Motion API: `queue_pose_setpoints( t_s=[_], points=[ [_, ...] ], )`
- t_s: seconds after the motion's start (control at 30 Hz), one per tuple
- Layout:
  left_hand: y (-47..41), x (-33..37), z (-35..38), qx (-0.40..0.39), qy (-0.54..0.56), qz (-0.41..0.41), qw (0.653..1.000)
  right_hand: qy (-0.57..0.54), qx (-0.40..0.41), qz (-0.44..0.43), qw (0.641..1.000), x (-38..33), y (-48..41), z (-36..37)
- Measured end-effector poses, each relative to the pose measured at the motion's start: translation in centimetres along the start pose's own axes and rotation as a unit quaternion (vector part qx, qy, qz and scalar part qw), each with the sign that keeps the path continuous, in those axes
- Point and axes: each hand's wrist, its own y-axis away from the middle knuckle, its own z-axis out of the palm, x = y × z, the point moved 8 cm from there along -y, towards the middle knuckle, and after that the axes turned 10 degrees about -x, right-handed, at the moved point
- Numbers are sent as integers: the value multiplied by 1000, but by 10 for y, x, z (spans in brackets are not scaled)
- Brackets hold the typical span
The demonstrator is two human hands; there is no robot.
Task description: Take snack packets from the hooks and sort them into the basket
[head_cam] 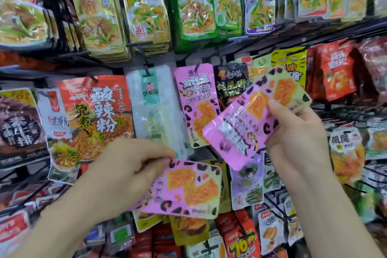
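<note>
Before racks of hooked snacks (pixel 98 111), the left hand (pixel 129 174) pinched the lower pink packet (pixel 188 190) and the right hand (pixel 297 138) clasped the upper pink packet (pixel 247 123), both seemingly ready for the unseen basket.

Single head view, close on a snack rack.
The one camera sits on the person's head, facing forward and slightly down, near enough that hung packets (pixel 196 100) fill the frame edge to edge. The left hand (pixel 129 165) and right hand (pixel 297 138) reach in from the bottom corners. The wide lens bends the edges.

pink leopard-spotted packets (pixel 247 125), orange squares
</note>
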Motion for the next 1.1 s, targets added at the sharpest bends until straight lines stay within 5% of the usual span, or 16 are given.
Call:
queue_pose_setpoints(
  t_s=[0.1,0.23,0.37,0.43,0.5,0.57,0.77,0.9,1.1],
  points=[
    [-2,21,10,-39,-13,20,999,-52,13,0,999,8,2,3],
    [-10,38,17,-47,155,36,986,-34,24,-14,999,15,15,6],
    [-17,37,14,-58,142,27,988,14,-5,-36,999,8,21,-1],
    [-21,38,4,-87,81,41,992,162,3,-121,979,-14,24,-21],
    [-28,44,-5,-128,-43,54,989,373,-13,-164,913,-31,11,-10],
    [-40,54,-14,-155,-150,65,974,443,-112,-78,886,-15,-12,16],
    [-72,73,-53,-35,-248,36,967,392,-244,-108,880,-9,-17,67],
    [-69,58,-69,49,-248,6,968,314,-188,-55,929,-11,-50,77],
    [-61,51,-62,16,-232,2,973,306,-155,-10,939,10,-72,90]
  ],
)
